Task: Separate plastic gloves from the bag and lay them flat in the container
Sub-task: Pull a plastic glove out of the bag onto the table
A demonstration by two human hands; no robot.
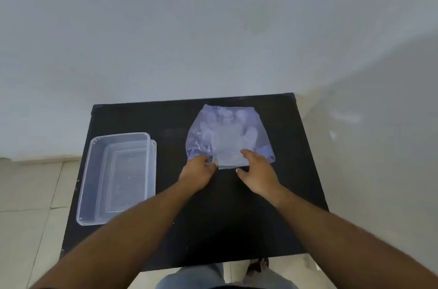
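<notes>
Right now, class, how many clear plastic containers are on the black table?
1. The container lies on the table's left side, apart from the bag; its near corner is hidden behind the left forearm.

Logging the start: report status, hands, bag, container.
Left hand, right hand pinching gloves at bag mouth. Container empty, left. Nothing blocking.

Before you a black square surface (237, 229) stands on a pale tiled floor (28, 194). On its left lies a clear rectangular plastic container (94, 146); toward the far right lies a translucent bag (227, 127) of plastic gloves.
</notes>
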